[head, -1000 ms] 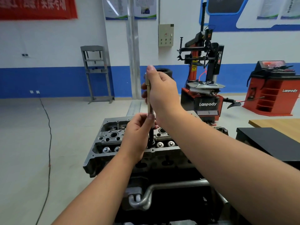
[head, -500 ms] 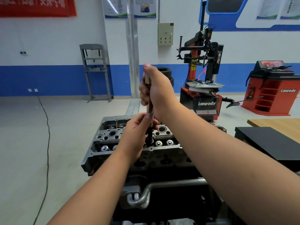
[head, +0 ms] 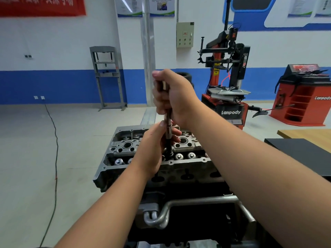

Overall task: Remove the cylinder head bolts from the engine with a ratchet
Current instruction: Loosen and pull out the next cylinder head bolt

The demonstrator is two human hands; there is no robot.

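Ratchet (upright) in both hands

"Lanpody" — tyre changer, red cabinet; "power" — its arm.

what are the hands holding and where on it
Both hold the ratchet, which stands upright over the cylinder head. The right hand grips its upper handle; the left hand pinches the lower shaft near the socket.

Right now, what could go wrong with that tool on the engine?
The tool stands nearly upright, gripped high by the right hand; if it tips it may slip off the bolt. The left hand pinches it low, close to the cylinder head, so a slip could knock those fingers.
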